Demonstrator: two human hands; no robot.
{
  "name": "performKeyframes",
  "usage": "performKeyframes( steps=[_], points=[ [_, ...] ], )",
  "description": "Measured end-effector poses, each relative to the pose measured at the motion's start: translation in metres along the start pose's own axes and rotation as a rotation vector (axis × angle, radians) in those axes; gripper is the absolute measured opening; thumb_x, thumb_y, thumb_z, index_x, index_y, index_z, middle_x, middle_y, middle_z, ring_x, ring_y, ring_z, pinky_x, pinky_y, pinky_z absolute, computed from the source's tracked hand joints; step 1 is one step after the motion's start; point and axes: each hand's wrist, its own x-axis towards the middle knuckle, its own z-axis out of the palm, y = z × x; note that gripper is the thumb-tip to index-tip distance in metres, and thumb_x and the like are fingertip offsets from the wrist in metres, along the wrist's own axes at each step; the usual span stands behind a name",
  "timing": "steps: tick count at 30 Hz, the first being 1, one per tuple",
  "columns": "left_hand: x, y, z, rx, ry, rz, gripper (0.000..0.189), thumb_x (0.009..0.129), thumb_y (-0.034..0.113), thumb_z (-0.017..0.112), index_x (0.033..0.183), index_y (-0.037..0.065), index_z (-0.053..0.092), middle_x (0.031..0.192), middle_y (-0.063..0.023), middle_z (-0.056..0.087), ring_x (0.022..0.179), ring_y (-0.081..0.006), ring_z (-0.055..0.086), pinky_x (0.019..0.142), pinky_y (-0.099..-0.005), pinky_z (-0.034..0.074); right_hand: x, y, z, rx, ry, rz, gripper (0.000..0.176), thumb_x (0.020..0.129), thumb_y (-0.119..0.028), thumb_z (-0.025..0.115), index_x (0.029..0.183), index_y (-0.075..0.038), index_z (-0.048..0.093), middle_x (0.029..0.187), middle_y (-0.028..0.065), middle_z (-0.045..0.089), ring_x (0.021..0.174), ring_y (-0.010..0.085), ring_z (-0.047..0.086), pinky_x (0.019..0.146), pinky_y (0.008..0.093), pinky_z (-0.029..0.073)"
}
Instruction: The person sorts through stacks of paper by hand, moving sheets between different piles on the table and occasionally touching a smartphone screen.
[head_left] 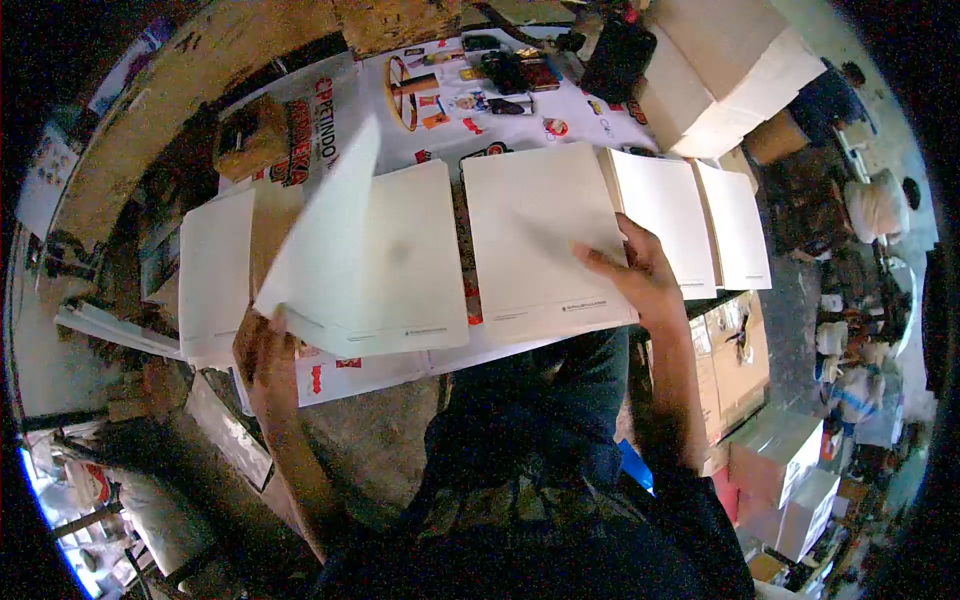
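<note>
My left hand (264, 350), blurred, is closed at the lower left corner of a lifted sheet of paper (330, 225). That sheet curls up over the left part of a paper stack (410, 260) with small print along its bottom edge. My right hand (648, 275) is over the lower right side of another paper stack (540, 220), thumb apart from the fingers and reaching across the top sheet. Nothing shows lifted in it. Two more stacks, a white paper stack (665, 220) and a narrower-looking paper stack (735, 230), stand to the right.
A further paper stack (215, 275) lies at the left of the banner-covered table (435, 130). A brown block-like package (250, 140), a dark bag (618, 62) and a large carton (720, 75) stand toward the back. More boxes (775, 455) are on the floor at right.
</note>
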Motion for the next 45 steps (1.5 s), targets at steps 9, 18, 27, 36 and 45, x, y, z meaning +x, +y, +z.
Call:
performKeyframes(
  steps=[9, 18, 27, 36, 45],
  points=[
    [0.000, -0.085, -0.012, -0.868, -0.295, 0.125, 0.057, 0.091, 0.040, 0.053, 0.136, 0.006, 0.044, 0.140, -0.0115, 0.043, 0.127, -0.0274, 0.043, 0.108, -0.0434, 0.031, -0.012, -0.068, 0.033, 0.399, -0.227, -0.021, 0.070, 0.089, -0.018, 0.064, 0.143, -0.003, 0.023, 0.104, 0.0129, 0.065, 0.090, 0.0178, 0.063, 0.080, 0.0294, 0.051],
    [0.009, 0.063, 0.019, 0.369, -0.317, 0.081, 0.056, 0.094, 0.030, 0.055, 0.138, -0.001, 0.039, 0.143, -0.0168, 0.039, 0.131, -0.0271, 0.037, 0.107, -0.0344, 0.031, -0.053, -0.094, 0.133, 0.839, -0.602, -0.133, 0.062, 0.095, -0.007, 0.050, 0.145, 0.003, 0.014, 0.145, 0.0167, 0.032, 0.130, 0.0221, 0.037, 0.106, 0.0328, 0.033],
    [-0.015, 0.118, 0.072, -0.118, -0.341, -0.422, 0.067, 0.083, 0.016, 0.062, 0.141, 0.011, 0.030, 0.129, -0.0215, 0.048, 0.108, -0.0409, 0.054, 0.086, -0.0529, 0.050, -0.049, -0.080, 0.010, 0.975, -0.546, 0.055, 0.059, 0.092, -0.034, 0.054, 0.137, 0.000, 0.037, 0.128, 0.0153, 0.051, 0.117, 0.0236, 0.048, 0.099, 0.0351, 0.040],
    [-0.065, 0.110, 0.251, 0.320, -0.489, 0.450, 0.038, 0.087, 0.016, 0.055, 0.121, -0.002, 0.053, 0.115, -0.0166, 0.059, 0.100, -0.0273, 0.060, 0.085, -0.0382, 0.049, -0.090, 0.019, -0.098, 0.728, 0.077, 0.280, 0.058, 0.085, -0.026, 0.070, 0.130, 0.003, 0.046, 0.072, 0.0018, 0.058, 0.064, 0.0095, 0.053, 0.055, 0.0241, 0.043],
    [-0.129, 0.130, 0.436, 0.505, -0.910, 1.097, 0.050, 0.066, 0.040, 0.081, 0.090, 0.003, 0.059, 0.087, -0.0141, 0.061, 0.087, -0.0289, 0.059, 0.076, -0.0414, 0.048, -0.074, 0.071, -0.284, 0.758, 0.598, -0.085, 0.042, 0.090, -0.017, 0.059, 0.126, 0.003, 0.053, 0.112, 0.0088, 0.063, 0.097, 0.0124, 0.059, 0.083, 0.0217, 0.045]
  ],
)
